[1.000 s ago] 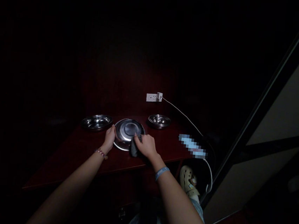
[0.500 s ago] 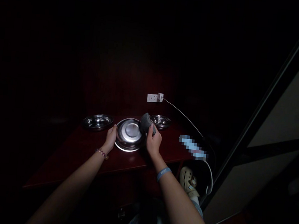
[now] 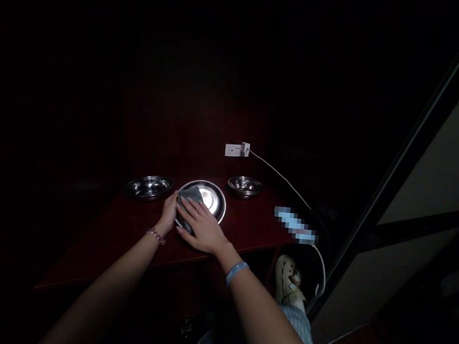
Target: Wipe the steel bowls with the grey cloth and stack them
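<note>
A round, shiny metal dish (image 3: 215, 199) is tilted up in front of me, its underside facing me. My left hand (image 3: 169, 209) is closed on its left rim. A grey cloth (image 3: 191, 194) lies against the left part of the dish. My right hand (image 3: 200, 224) holds the cloth pressed there, fingers stretched over it, close to my left fingers. The lower left of the dish is hidden behind the hand and cloth.
On the dark red table (image 3: 133, 244), a wide metal dish (image 3: 149, 187) stands at left and a stack of metal bowls (image 3: 245, 186) behind right. A pixelated phone-like object (image 3: 295, 225) lies at right. A white cable (image 3: 282, 174) runs from a charger (image 3: 245, 149) in the wall socket.
My right hand has moved the grey cloth from the dish's upper right edge across to its left side, and its fingers have spread out. My left hand keeps its place on the rim.
</note>
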Demonstrator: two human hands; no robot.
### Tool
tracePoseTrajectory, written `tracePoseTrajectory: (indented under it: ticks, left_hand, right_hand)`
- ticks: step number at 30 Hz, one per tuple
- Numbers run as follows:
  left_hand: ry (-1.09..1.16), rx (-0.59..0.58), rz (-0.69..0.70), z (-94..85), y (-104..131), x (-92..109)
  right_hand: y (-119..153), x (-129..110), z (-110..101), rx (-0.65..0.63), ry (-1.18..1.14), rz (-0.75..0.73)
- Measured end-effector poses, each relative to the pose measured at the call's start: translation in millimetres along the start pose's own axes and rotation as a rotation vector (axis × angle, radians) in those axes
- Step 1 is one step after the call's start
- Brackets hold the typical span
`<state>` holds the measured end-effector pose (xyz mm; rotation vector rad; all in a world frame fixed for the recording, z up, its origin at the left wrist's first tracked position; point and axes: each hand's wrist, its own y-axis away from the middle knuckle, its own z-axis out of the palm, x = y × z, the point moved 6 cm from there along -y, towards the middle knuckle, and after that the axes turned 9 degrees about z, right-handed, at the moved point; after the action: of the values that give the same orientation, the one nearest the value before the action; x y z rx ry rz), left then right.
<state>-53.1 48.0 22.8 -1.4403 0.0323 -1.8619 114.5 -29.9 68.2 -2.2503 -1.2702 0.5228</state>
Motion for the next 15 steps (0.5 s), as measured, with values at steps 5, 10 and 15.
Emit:
tracePoseTrajectory:
  ticks: [5,10,15]
  left_hand:
    - [0.021,-0.031,-0.019,5.1,1.6,-0.6]
    - [0.021,0.007,-0.09,7.5,3.6,-6.6]
    - [-0.009,-0.039,-0.055,9.6,9.3,-0.9]
  right_hand:
    - [-0.6,-3.8,1.2,-0.004,0.069,-0.064]
    - [-7.6,-9.0,3.2,0.037,0.116,-0.091]
    - [-14.3,-9.5,1.0,0.083,0.131,-0.056]
